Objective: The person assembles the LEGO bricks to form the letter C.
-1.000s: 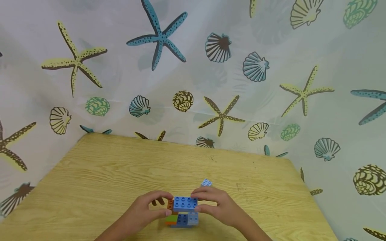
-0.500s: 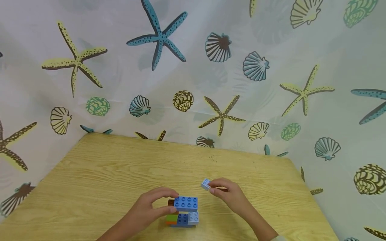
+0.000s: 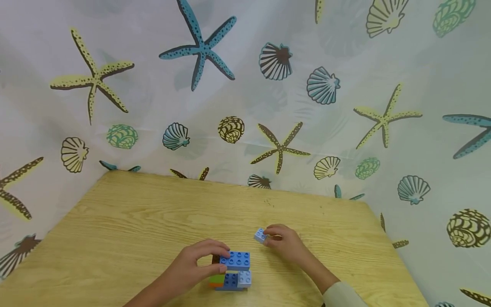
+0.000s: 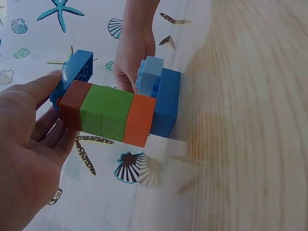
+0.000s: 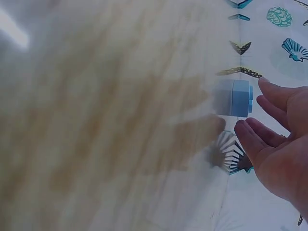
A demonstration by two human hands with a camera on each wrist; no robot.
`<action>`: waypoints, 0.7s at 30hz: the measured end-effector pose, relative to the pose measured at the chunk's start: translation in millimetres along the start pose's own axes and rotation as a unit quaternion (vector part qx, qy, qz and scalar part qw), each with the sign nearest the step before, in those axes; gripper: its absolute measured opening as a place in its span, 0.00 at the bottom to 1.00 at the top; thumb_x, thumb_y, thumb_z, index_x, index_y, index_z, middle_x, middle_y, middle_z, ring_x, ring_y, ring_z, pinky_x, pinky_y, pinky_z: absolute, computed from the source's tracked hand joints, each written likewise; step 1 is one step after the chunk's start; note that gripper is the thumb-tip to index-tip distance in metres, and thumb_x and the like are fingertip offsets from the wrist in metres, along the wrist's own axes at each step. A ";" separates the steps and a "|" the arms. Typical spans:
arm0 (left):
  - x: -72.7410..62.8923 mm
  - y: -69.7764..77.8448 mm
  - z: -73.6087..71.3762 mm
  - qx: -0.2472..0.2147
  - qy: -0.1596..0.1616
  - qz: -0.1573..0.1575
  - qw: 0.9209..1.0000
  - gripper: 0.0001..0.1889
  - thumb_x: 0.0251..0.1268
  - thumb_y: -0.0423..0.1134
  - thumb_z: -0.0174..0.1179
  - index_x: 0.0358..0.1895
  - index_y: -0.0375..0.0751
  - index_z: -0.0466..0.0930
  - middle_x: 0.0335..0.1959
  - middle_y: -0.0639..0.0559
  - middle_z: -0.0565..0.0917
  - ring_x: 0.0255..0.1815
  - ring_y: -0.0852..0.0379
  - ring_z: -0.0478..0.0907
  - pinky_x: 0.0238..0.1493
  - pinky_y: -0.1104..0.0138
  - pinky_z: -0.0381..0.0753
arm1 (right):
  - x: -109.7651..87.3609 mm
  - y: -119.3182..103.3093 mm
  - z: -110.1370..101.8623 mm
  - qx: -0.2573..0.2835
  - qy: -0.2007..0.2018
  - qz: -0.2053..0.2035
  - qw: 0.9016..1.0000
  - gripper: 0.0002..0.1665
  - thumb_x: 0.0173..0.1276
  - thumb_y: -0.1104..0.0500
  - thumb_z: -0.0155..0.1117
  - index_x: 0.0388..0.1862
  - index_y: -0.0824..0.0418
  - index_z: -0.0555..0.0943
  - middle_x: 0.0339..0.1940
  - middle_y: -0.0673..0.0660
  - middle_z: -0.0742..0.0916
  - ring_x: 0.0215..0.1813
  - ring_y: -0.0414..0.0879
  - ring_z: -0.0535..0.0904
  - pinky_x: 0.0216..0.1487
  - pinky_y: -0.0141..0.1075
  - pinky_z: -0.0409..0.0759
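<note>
A toy building brick structure stands on the table. Its column has an orange brick (image 4: 139,120), green bricks (image 4: 107,110) and a reddish-brown brick (image 4: 73,103). The long blue brick (image 3: 239,261) on top juts out to the right above a blue base brick (image 4: 166,102), which bears a light blue brick (image 3: 244,279) at its right end. My left hand (image 3: 197,261) pinches the top blue brick's left end between thumb and fingers. Farther back, my right hand (image 3: 285,244) reaches around a loose light blue brick (image 5: 240,98); the right wrist view shows gaps between brick and fingers.
The wood-grain table (image 3: 161,209) extends behind and to both sides of the structure. A white cloth (image 3: 230,98) printed with starfish and shells hangs around its back and sides.
My right hand has left the top blue brick and moved right and back to the loose light blue brick. The fingers of my left hand have shifted slightly right onto the top blue brick.
</note>
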State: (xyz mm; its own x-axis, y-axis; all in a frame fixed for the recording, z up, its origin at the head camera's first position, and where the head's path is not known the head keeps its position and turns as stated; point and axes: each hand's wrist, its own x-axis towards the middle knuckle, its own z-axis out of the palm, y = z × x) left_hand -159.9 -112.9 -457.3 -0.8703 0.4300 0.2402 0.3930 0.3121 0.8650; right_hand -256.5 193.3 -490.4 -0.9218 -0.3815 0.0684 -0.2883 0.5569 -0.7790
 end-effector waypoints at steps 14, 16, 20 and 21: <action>-1.8 -1.4 1.6 -0.005 0.004 0.005 1.000 0.11 0.66 0.52 0.66 0.50 0.63 0.86 0.58 0.61 0.83 0.61 0.63 0.78 0.60 0.65 0.79 | 10.9 -4.4 5.4 -0.103 -0.009 -0.011 0.995 0.16 0.67 0.61 0.71 0.53 0.62 0.85 0.54 0.60 0.86 0.53 0.51 0.82 0.54 0.46 0.81; -1.9 -2.1 2.2 -0.004 0.006 0.005 1.000 0.11 0.66 0.52 0.66 0.50 0.64 0.87 0.58 0.59 0.83 0.60 0.63 0.78 0.60 0.65 0.79 | 11.9 -5.7 6.6 -0.125 -0.011 -0.014 0.992 0.15 0.68 0.61 0.71 0.52 0.61 0.84 0.52 0.58 0.86 0.51 0.49 0.82 0.52 0.45 0.81; -2.1 -3.2 2.6 -0.004 0.011 0.016 1.000 0.11 0.66 0.51 0.66 0.49 0.62 0.87 0.58 0.55 0.84 0.59 0.63 0.78 0.59 0.66 0.79 | 12.5 -7.9 8.2 -0.148 -0.011 -0.015 0.989 0.13 0.68 0.62 0.70 0.51 0.60 0.84 0.50 0.56 0.85 0.48 0.47 0.81 0.49 0.42 0.80; -2.1 -3.2 2.5 -0.002 0.011 0.015 1.000 0.11 0.66 0.51 0.66 0.49 0.62 0.87 0.57 0.56 0.84 0.59 0.63 0.78 0.59 0.65 0.79 | 12.2 -8.6 8.6 -0.147 -0.011 -0.012 0.989 0.13 0.68 0.63 0.70 0.50 0.60 0.84 0.49 0.56 0.85 0.48 0.46 0.81 0.49 0.42 0.80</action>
State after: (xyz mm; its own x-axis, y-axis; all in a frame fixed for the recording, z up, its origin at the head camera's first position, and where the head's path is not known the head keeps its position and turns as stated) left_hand -158.6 -112.7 -461.6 -0.8641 0.4208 0.2763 0.4184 0.2952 0.8589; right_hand -263.0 177.5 -488.2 -0.9093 -0.4105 0.0682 -0.3749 0.7371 -0.5623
